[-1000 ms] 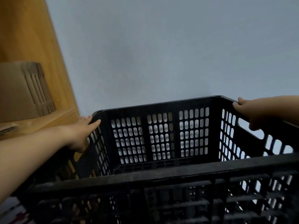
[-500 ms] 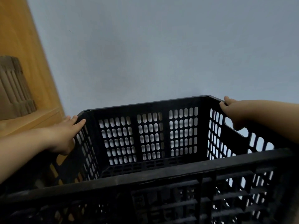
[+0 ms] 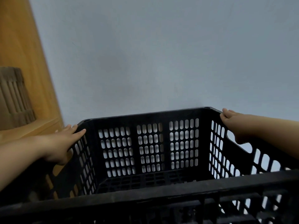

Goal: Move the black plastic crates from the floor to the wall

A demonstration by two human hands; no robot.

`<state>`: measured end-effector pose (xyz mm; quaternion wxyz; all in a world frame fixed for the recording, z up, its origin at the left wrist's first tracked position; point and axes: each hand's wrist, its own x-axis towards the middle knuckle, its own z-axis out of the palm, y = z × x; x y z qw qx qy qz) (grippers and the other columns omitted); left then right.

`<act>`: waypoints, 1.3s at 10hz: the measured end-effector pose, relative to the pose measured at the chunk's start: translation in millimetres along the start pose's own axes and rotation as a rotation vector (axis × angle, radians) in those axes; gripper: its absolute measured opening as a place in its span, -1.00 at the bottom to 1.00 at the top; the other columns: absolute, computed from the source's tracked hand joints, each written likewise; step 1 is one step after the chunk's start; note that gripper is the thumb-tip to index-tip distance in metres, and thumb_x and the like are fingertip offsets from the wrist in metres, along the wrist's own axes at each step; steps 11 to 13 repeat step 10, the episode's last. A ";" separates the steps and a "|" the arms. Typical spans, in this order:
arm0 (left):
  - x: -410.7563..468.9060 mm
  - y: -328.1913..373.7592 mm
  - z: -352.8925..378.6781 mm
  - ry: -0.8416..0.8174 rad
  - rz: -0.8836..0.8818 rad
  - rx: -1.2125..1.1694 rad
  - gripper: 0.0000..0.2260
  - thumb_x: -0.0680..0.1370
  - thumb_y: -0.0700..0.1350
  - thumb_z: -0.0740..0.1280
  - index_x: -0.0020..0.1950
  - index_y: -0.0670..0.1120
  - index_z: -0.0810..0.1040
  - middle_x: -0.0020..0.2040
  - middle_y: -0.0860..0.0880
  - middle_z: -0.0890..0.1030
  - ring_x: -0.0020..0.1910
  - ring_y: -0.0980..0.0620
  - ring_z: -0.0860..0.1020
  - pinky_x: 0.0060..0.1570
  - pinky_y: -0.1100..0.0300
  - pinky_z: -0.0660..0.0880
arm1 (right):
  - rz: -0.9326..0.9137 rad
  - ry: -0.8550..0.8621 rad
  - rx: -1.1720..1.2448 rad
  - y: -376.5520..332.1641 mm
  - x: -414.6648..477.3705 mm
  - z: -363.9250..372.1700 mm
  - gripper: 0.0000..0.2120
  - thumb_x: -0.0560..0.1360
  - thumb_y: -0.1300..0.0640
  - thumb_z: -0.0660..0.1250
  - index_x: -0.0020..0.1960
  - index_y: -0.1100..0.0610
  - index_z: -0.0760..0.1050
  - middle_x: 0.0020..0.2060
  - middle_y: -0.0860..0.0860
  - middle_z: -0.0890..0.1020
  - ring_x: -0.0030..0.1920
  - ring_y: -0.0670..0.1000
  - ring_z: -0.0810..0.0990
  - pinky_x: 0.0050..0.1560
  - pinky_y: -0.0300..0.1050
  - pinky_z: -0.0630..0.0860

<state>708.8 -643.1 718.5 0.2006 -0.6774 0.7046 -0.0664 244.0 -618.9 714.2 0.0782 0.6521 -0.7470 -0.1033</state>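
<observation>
A black plastic crate point(image 3: 150, 149) with slotted walls fills the lower half of the view, and I look down into its empty inside. My left hand point(image 3: 59, 143) grips its left wall, thumb along the top rim and fingers outside. My right hand point(image 3: 234, 125) holds the right wall at the handle cut-out. The crate's far wall stands close to the pale grey wall point(image 3: 161, 54) ahead. The floor under the crate is hidden.
A wooden panel point(image 3: 21, 50) rises on the left with a wooden ledge point(image 3: 32, 128) beside my left hand. A stack of folded cardboard point(image 3: 13, 97) sits on that ledge.
The crate stays in both hands. The view swung left and then back, and the crate's far wall now sits slightly lower in view; my grips are unchanged.
</observation>
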 end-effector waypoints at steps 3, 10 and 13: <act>-2.2 1.9 6.1 0.051 0.003 -0.040 -0.17 0.49 -0.17 0.25 0.48 -0.10 -0.35 0.52 -0.19 -0.31 0.50 -0.12 -0.28 0.47 0.03 -0.14 | -0.015 0.025 -0.022 3.3 5.7 3.5 -0.25 0.48 0.27 0.13 0.49 0.26 -0.28 0.52 0.18 -0.25 0.54 0.11 -0.13 0.47 -0.11 0.05; -40.7 27.1 -36.3 0.017 0.073 -0.189 -0.35 0.55 0.04 0.24 0.53 -0.02 -0.01 0.55 -0.06 0.11 0.50 -0.01 0.15 0.40 0.21 0.13 | -0.062 -0.009 0.182 5.0 -47.5 -53.1 -0.23 0.52 0.04 0.27 0.53 0.08 -0.14 0.54 0.05 -0.20 0.53 0.09 0.03 0.47 -0.06 0.07; -40.7 27.1 -36.3 0.017 0.073 -0.189 -0.35 0.55 0.04 0.24 0.53 -0.02 -0.01 0.55 -0.06 0.11 0.50 -0.01 0.15 0.40 0.21 0.13 | -0.062 -0.009 0.182 5.0 -47.5 -53.1 -0.23 0.52 0.04 0.27 0.53 0.08 -0.14 0.54 0.05 -0.20 0.53 0.09 0.03 0.47 -0.06 0.07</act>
